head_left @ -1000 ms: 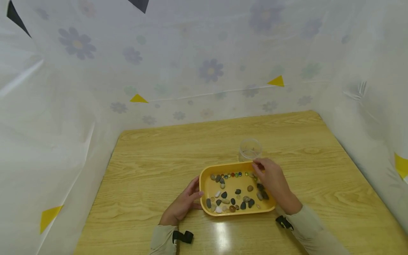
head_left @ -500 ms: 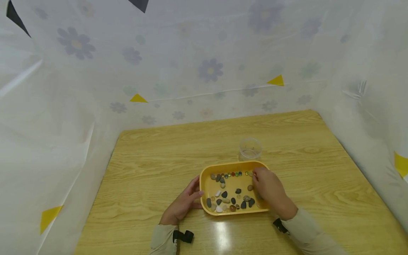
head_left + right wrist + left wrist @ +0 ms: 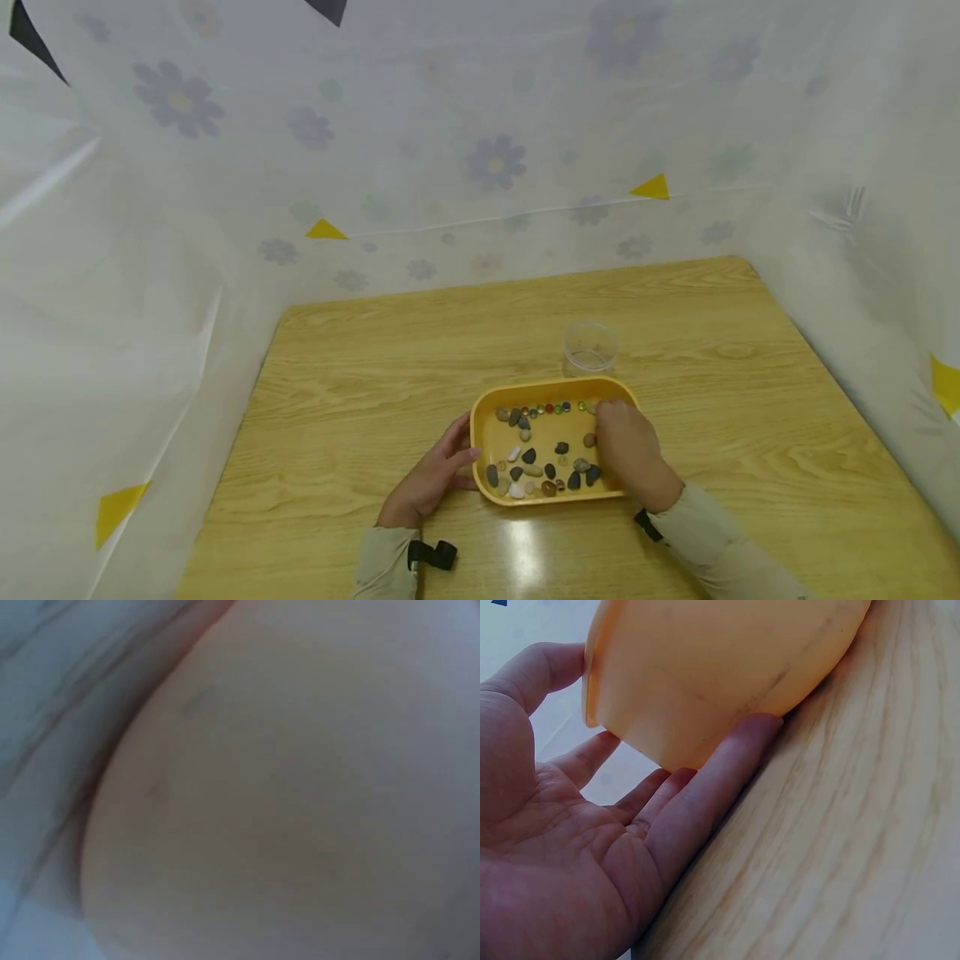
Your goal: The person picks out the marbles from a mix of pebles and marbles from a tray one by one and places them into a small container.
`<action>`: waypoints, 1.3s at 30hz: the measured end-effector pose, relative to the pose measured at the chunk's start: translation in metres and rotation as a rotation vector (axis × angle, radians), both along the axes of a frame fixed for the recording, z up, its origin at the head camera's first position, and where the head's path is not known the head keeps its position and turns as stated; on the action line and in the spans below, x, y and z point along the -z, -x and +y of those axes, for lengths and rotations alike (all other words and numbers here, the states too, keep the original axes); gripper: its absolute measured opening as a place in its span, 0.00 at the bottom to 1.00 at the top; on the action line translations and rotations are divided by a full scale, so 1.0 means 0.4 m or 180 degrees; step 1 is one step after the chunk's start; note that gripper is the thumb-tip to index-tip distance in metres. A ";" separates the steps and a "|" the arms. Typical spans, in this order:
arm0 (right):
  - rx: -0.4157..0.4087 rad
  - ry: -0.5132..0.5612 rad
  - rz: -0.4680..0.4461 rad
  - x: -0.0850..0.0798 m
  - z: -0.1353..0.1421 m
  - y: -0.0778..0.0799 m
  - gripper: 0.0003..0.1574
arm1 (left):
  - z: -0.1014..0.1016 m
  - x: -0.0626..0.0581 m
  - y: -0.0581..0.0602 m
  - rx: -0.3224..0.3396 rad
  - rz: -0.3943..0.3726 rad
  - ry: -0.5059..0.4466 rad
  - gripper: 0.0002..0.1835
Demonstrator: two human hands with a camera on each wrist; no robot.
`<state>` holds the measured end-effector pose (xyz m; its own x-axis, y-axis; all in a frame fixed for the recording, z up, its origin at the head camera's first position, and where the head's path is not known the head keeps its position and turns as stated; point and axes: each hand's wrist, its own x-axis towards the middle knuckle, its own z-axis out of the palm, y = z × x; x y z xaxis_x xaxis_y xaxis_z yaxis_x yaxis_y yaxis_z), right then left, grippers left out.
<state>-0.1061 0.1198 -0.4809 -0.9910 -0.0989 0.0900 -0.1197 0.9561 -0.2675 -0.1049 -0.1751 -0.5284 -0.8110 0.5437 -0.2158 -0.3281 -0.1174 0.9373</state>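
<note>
A yellow plastic tray [image 3: 549, 432] lies on the wooden table with stones and marbles inside. My left hand [image 3: 429, 483] holds its left end; in the left wrist view the thumb is at the tray's rim and the other fingers lie along and under the outer wall. My right hand [image 3: 628, 446] reaches down into the right end, its back hiding the fingertips and the stones there; I cannot tell what it holds. Coloured glass marbles [image 3: 549, 408] form a row by the far wall. Dark, white and brown stones [image 3: 561, 447] are scattered nearer. The blurred tray wall [image 3: 285, 787] fills the right wrist view.
Just behind the tray stands a clear plastic cup [image 3: 590, 358]. The wooden table [image 3: 375, 367] extends to both sides and behind. White flower-patterned sheeting [image 3: 420, 167] encloses its back and sides, with yellow triangles [image 3: 651, 187] on it.
My right hand has come down from the tray's far right rim into its right end and toward me, now covering the stones there. The left hand keeps its hold on the tray.
</note>
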 end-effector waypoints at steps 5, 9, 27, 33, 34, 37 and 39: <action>-0.0041 -0.0040 0.0056 0.011 0.000 0.005 0.14 | 0.000 -0.001 -0.001 -0.0019 -0.0011 0.0003 0.31; -0.0062 -0.0025 0.0088 0.018 0.001 0.006 0.12 | 0.000 0.000 -0.002 -0.0016 0.0010 -0.0015 0.31; -0.0136 0.0057 -0.0095 0.018 0.002 0.010 0.13 | -0.001 0.009 -0.004 -0.0002 0.0053 0.0005 0.31; -0.0177 0.0444 -0.0147 0.017 0.012 0.007 0.14 | -0.001 0.009 -0.001 -0.0026 0.0004 -0.0004 0.31; -0.0187 0.0593 -0.0197 0.016 0.015 0.006 0.14 | -0.001 0.009 -0.001 -0.0032 -0.0001 -0.0008 0.31; -0.0182 0.0986 -0.0359 0.012 0.022 0.005 0.10 | -0.002 0.008 0.000 -0.0038 -0.0001 -0.0003 0.31; -0.0133 0.1077 -0.0431 0.007 0.022 0.007 0.09 | -0.002 0.008 0.000 -0.0039 0.0007 -0.0003 0.31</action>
